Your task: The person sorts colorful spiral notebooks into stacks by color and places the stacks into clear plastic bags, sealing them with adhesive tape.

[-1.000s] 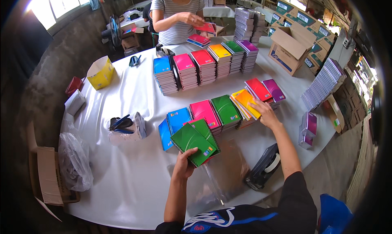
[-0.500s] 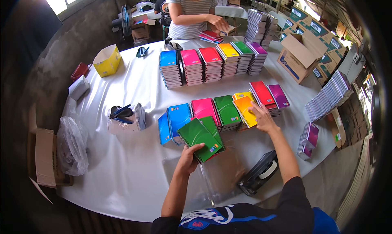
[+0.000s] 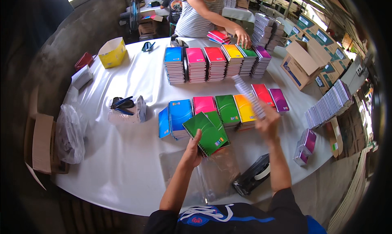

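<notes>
My left hand grips a fanned bunch of spiral notebooks, green ones on top, with a bit of red showing beneath. My right hand holds up another spiral notebook, turned edge-on and blurred, so its cover colour is hidden. Just beyond my hands runs a row of low notebook stacks: blue, pink, green, yellow, red and purple.
Taller notebook stacks form a second row, where a co-worker's hand touches the green pile. A black tape dispenser and clear plastic sheet lie near me. An open carton stands right; pliers rest on a wrapped bundle left.
My right hand has lifted a notebook off the yellow stack and tipped it up on edge. My left hand stays on its bunch. The co-worker's hand has reached onto the far green pile.
</notes>
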Demonstrator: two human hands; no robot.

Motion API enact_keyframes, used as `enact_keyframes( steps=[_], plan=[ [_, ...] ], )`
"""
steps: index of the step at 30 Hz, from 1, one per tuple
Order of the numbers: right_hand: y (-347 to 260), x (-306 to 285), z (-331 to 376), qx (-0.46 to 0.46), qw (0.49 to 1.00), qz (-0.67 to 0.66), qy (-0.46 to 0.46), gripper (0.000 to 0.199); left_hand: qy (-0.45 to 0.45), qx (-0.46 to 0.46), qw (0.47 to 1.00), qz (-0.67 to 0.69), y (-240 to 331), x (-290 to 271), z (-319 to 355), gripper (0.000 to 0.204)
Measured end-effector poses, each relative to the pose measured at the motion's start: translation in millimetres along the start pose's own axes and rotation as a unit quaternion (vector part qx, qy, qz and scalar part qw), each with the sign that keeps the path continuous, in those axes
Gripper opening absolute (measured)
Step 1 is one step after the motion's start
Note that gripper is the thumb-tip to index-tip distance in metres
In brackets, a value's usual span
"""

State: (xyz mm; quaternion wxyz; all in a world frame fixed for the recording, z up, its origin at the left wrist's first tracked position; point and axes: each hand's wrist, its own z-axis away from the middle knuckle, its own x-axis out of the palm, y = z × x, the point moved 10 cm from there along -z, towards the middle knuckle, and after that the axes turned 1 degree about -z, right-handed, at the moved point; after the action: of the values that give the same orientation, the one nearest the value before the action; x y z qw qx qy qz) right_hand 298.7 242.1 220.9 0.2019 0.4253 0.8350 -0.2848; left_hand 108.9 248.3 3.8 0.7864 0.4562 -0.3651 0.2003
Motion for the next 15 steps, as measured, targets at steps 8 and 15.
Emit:
enact_keyframes(
  steps=[8, 15],
  plan=[
    [-86.2, 83.5, 76.2, -0.068, 0.918, -0.023, -0.390, 0.076, -0.131, -0.066, 0.987, 0.067, -22.4, 15.6, 6.8, 0.060],
    [175.6, -5.1, 38.9, 0.185, 0.904, 0.247, -0.296, 0.110, -0.123, -0.097, 0.984, 0.085, -33.7, 18.6, 2.7, 0.057]
  ],
)
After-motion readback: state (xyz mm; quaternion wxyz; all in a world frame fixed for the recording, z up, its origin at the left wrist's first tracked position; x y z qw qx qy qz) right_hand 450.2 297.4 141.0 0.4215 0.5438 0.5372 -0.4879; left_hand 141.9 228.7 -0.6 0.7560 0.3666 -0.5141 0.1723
